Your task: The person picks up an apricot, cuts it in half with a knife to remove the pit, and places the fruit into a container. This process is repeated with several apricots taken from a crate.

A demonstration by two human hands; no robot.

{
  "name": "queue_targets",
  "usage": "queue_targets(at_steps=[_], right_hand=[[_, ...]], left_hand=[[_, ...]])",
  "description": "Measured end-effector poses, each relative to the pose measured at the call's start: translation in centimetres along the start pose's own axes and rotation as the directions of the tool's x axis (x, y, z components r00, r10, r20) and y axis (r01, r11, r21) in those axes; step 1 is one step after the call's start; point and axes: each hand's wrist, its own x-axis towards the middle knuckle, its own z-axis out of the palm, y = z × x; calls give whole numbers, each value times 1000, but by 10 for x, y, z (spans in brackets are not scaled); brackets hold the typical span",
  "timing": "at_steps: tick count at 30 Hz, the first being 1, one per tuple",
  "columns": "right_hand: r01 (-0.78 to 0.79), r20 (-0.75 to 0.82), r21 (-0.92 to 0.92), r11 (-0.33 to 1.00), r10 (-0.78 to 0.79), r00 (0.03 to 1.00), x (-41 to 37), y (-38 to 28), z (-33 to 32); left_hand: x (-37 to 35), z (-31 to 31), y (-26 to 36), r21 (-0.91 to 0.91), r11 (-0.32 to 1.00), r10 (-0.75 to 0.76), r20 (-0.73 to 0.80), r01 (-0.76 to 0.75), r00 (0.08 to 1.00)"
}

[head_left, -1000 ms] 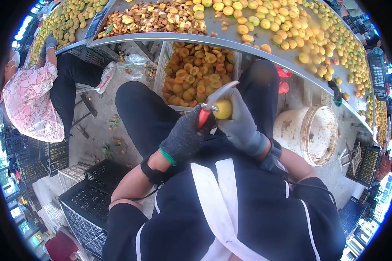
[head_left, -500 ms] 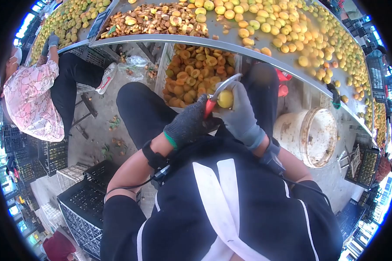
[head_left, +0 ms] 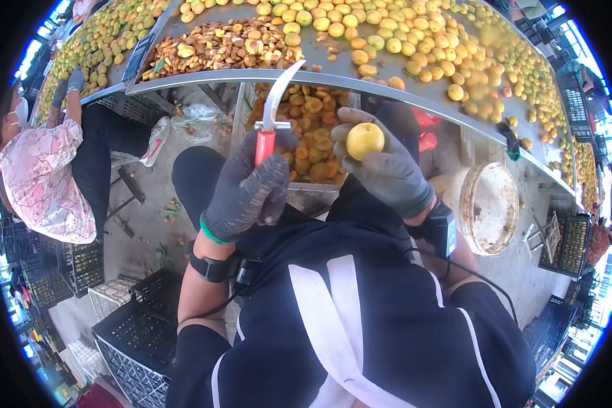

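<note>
In my left hand (head_left: 248, 187), wearing a dark glove with a green cuff, is a curved knife (head_left: 277, 95) with a red handle and a metal crosspiece. Its blade points up toward the table edge, apart from the fruit. My right hand (head_left: 394, 170), in a grey glove, holds a yellow apricot (head_left: 365, 141) between thumb and fingers. Its visible side looks uncut. Below and behind both hands, a crate (head_left: 240, 115) of halved apricots (head_left: 309, 129) stands between my knees, partly covered by the hands.
A metal-edged table (head_left: 360, 83) bears many whole apricots (head_left: 449, 51) and a heap of pits (head_left: 228, 46). A stained white bucket (head_left: 489, 207) stands at right. Black crates (head_left: 139, 326) are at lower left. Another person in a pink patterned top (head_left: 47, 180) sits at left.
My hands have moved apart. The knife has left the apricot and swung upright to the left, while my right hand still holds the fruit, now slightly farther right.
</note>
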Motion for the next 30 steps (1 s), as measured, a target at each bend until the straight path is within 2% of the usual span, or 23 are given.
queue_targets(at_steps=[1,2,3,5,6,7,8,11,12,13,14,15,16,17,18,22,24,25,27,28,30], right_hand=[[-5,72,78,997,-1,997,0,-1,1],[-17,145,154,988,-6,989,1,0,2],[-16,143,155,988,-6,990,2,1,2],[155,191,16,988,-156,969,5,5,1],[157,187,14,987,-157,970,5,3,1],[203,158,-117,972,-183,970,5,0,2],[238,132,-247,939,-211,969,4,-2,3],[277,156,-208,938,-247,956,2,-2,6],[275,154,-206,939,-246,957,1,-2,9],[175,103,3,985,-174,979,0,-4,13],[76,68,216,973,-93,993,-2,-5,15],[80,63,216,973,-96,993,1,-5,11],[-22,213,360,933,-59,975,5,-6,4],[-141,362,476,868,-48,931,6,-6,-3],[-116,349,466,877,-62,935,6,-3,-4],[-107,394,426,898,-78,916,3,-2,-7],[36,272,268,963,-112,956,-2,-2,0],[37,271,269,962,-112,956,-2,-1,-1],[202,260,1,979,-195,946,0,2,-2],[202,260,2,979,-196,946,-1,2,1],[150,-56,154,977,-143,988,-6,1,10]], left_hand=[[1,3,-1,97,995,-4,-15,6,1000],[2,4,-3,96,995,-6,-14,8,1000],[3,5,-6,129,991,24,-16,-22,1000],[4,9,-9,160,986,55,-14,-52,998],[2,12,-12,279,957,90,-10,-84,996],[2,13,-13,393,912,126,-1,-115,992],[4,14,-14,389,914,124,2,-115,992],[4,16,-16,728,622,187,220,-289,957],[1,17,-14,719,688,8,128,-98,992],[0,16,-16,719,688,5,127,-96,992],[0,15,-19,640,765,-18,134,-73,991],[0,15,-21,553,832,-39,146,-49,989],[-1,17,-20,551,833,-41,153,-51,987],[-3,20,-17,456,890,-54,109,-1,993],[-4,22,-15,354,934,-74,65,47,995],[-3,20,-20,266,964,-48,75,26,996],[-2,20,-21,263,964,-63,62,45,996],[-1,20,-21,263,964,-65,62,46,996],[-1,19,-21,379,925,-78,94,37,993],[-1,19,-22,379,925,-78,94,37,993],[-1,22,-22,409,911,-70,49,44,996]])
